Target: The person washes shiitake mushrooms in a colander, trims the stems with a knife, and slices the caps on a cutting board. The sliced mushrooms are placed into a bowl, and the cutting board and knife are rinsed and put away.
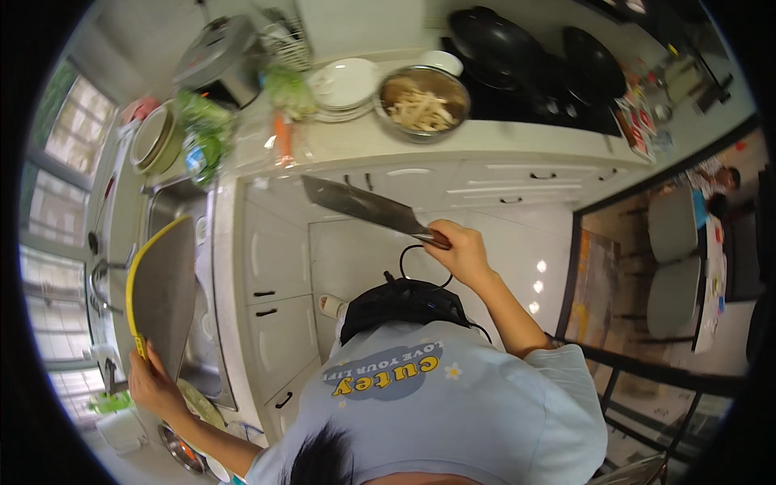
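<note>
A cleaver (364,206) with a broad steel blade is gripped by its wooden handle in my right hand (464,251). Its blade points up and left, above the floor in front of the white cabinets. My left hand (151,379) holds a grey cutting board (162,285) by its yellow rim, near the lower end. The board is raised on edge over the steel sink (203,364) and hides part of the basin. Behind the board stands a curved faucet (100,282).
On the counter (339,145) are a steel bowl (422,103) of pale cut strips, stacked white plates (345,85), a carrot (282,138) and bagged greens (203,145). A wok (494,42) sits on the black stove. At far right, people (718,182) are near a table with grey chairs (673,297).
</note>
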{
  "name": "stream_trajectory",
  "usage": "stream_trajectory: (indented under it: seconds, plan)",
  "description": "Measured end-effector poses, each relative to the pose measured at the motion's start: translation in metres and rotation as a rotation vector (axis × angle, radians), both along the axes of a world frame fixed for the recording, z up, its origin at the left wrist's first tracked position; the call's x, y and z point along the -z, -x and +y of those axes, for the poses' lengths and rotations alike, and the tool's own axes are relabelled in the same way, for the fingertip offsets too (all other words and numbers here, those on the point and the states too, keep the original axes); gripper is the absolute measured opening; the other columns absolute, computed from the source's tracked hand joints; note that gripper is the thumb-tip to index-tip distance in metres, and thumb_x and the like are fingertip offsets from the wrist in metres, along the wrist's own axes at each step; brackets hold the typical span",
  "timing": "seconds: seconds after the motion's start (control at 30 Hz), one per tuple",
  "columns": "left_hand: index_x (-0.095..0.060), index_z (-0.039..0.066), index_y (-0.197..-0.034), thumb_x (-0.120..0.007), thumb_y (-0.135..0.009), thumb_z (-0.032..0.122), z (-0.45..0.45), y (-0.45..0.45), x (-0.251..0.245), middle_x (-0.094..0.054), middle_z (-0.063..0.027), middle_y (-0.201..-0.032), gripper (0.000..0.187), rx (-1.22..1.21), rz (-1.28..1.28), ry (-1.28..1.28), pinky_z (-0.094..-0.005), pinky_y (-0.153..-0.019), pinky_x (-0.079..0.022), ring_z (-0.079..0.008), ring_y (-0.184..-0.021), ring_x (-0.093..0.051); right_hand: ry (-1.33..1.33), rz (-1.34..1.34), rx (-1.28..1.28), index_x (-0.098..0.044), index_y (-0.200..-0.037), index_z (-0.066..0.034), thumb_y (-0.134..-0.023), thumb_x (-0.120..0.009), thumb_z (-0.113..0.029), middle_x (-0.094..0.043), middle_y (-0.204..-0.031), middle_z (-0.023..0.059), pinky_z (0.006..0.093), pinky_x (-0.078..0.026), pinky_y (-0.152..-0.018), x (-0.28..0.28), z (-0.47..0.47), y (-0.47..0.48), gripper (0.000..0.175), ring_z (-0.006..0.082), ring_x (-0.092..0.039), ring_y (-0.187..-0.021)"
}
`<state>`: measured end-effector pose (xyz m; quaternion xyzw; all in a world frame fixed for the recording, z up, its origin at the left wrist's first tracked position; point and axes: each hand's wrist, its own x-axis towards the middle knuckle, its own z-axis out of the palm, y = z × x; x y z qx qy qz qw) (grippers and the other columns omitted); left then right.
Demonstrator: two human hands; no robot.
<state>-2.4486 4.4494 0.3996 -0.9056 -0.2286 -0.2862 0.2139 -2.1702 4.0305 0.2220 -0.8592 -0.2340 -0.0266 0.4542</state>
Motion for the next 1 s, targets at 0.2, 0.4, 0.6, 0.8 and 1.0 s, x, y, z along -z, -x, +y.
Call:
stream_trajectory:
  seconds: [0.2, 0.4, 0.6, 0.8, 1.0]
  plan:
    - [-0.061, 0.0, -0.084, -0.076, -0.082, 0.016, -0.138, -0.159, 0.006, -0.061, -0.0158, -0.077, 0.022, 0.777, 0.119, 0.207, -0.0417, -0.062, -0.048, -0.0347, -0.07, -0.061, 0.055, -0.048, 0.514, -0.067, -0.091, -0.0046, -0.074, -0.077, -0.01, -0.067, -0.08, 0.0129, 0.0352, -0.052, -0.06, -0.006, -0.16, 0.058, 0.021, 0.0304, -0.066, -0.066]
    - [-0.062, 0.002, -0.082, -0.077, -0.08, 0.018, -0.309, -0.308, 0.02, -0.062, -0.0115, -0.073, 0.022, 1.447, 0.183, 0.408, -0.0383, -0.059, -0.044, -0.0303, -0.064, -0.06, 0.084, 0.164, 1.192, -0.066, -0.087, -0.0031, -0.08, -0.076, -0.015, -0.063, -0.069, 0.0128, 0.0319, -0.049, -0.058, -0.01, -0.249, 0.133, 0.017, 0.0256, -0.063, -0.06]
    - [-0.055, 0.008, -0.069, -0.078, -0.079, 0.023, -0.484, -0.407, 0.058, -0.052, -0.0045, -0.055, 0.029, 1.752, 0.127, 0.495, -0.0354, -0.048, -0.041, -0.0229, -0.048, -0.053, 0.246, 0.231, 1.568, -0.067, -0.083, -0.0015, -0.08, -0.079, -0.023, -0.06, -0.062, 0.0137, 0.0376, -0.045, -0.058, -0.007, -0.343, 0.16, 0.025, 0.0277, -0.056, -0.056]
    - [-0.055, 0.009, -0.07, -0.077, -0.08, 0.026, -0.615, -0.491, 0.11, -0.053, -0.0054, -0.053, 0.029, 1.771, 0.197, 0.509, -0.0361, -0.048, -0.042, -0.0238, -0.047, -0.055, 0.27, 0.18, 1.75, -0.059, -0.076, 0.0003, -0.084, -0.077, -0.028, -0.044, -0.057, 0.0079, 0.0349, -0.038, -0.053, -0.03, -0.459, 0.116, 0.034, 0.0174, -0.041, -0.054]
    - [-0.051, 0.011, -0.067, -0.075, -0.083, 0.027, -0.724, -0.565, 0.124, -0.052, -0.0021, -0.05, 0.032, 1.856, 0.301, 0.527, -0.0341, -0.046, -0.044, -0.0208, -0.046, -0.055, 0.569, -0.258, 1.587, -0.049, -0.078, -0.0023, -0.09, -0.07, -0.027, -0.044, -0.061, 0.0136, 0.0406, -0.04, -0.055, -0.142, -0.59, -0.004, 0.034, 0.0301, -0.047, -0.055]
